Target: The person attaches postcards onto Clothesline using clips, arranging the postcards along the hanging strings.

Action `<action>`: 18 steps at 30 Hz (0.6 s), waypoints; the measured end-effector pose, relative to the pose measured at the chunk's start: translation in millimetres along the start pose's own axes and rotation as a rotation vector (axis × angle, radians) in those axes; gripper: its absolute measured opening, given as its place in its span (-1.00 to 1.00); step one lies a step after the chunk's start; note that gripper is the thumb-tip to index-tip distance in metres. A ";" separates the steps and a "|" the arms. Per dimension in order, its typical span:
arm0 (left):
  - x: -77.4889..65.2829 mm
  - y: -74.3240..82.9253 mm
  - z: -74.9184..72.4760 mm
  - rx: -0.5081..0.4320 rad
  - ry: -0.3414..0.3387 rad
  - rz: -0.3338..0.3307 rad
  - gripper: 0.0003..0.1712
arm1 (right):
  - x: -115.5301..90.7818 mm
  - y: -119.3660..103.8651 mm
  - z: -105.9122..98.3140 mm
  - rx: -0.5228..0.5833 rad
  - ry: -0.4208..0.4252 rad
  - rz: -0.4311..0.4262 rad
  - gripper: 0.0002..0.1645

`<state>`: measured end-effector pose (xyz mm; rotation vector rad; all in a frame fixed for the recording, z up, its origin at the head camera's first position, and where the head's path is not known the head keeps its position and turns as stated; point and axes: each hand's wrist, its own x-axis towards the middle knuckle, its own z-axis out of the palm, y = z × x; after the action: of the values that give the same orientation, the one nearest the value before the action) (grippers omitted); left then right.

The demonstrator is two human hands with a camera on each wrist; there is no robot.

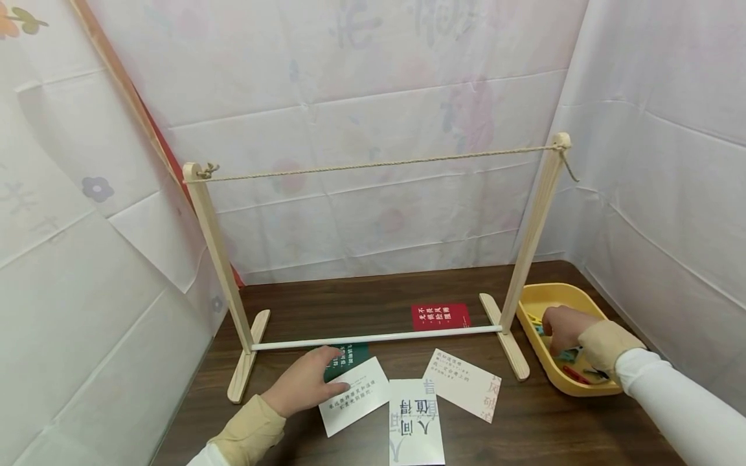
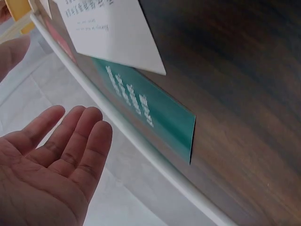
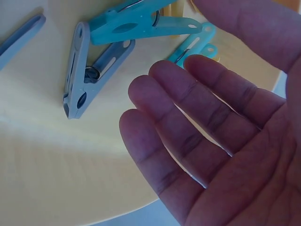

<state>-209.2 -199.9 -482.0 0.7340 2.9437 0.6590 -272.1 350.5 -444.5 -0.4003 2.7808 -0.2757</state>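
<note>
So nearest the person there's a white card with big blue characters on the dark wooden table, and just beside it an angled white card with small dark print. The left hand is over that one, fingers loosely bent, holding nothing (the left wrist view shows its palm bare). A third white card with pinkish characters lies slanted to the right, and the green card is partly under the angled one. Over on the right, the right hand is down in the yellow tray, fingers extended and relaxed, no clip in its grip. By its fingertips you get a teal clip overlapping a grey-blue clip, plus a red clip in there. Past the cards runs a white rod, the low crossbar of a wooden stand, with a red card just beyond it. Twine stretches between the post tops, and pale printed sheeting hangs behind.
</note>
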 end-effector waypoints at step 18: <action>-2.6 2.0 21.1 0.113 -0.048 0.056 -0.16 | 3.5 -1.1 3.2 0.013 -0.045 -0.071 -0.78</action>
<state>-203.2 -191.2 -500.6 0.8313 2.9462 0.4751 -273.9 348.0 -448.2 -0.4963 2.7236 -0.2969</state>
